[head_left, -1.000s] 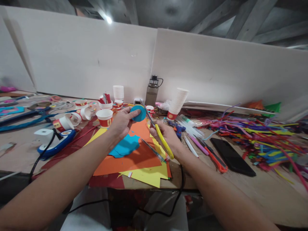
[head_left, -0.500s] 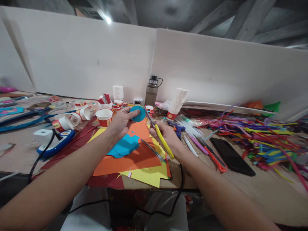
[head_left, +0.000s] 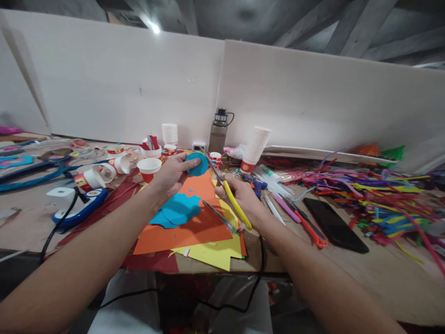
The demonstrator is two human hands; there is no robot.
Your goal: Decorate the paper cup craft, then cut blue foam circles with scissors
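Pinched between the thumb and fingers of my left hand (head_left: 174,174) is a round blue paper disc (head_left: 197,165). My right hand (head_left: 239,192) grips yellow-handled scissors (head_left: 231,197), whose blades point up and left along the disc's right edge. Whether the blades touch the paper I cannot tell. Below my hands, a cut blue sheet (head_left: 179,211) lies on orange paper (head_left: 187,239), with yellow paper (head_left: 208,255) partly beneath. A pen (head_left: 220,217) rests across the orange paper.
A paper cup (head_left: 149,169) stands behind my left wrist. Further back are a water bottle (head_left: 218,132) and stacked cups (head_left: 256,146). To the right lie a red-handled cutter (head_left: 314,232), a black phone (head_left: 335,225) and many coloured pipe cleaners (head_left: 389,199). A power strip (head_left: 81,208) sits left.
My left hand and the blue disc have shifted very slightly left. The scissors stay at the disc's right edge, and the things on the table look unchanged.
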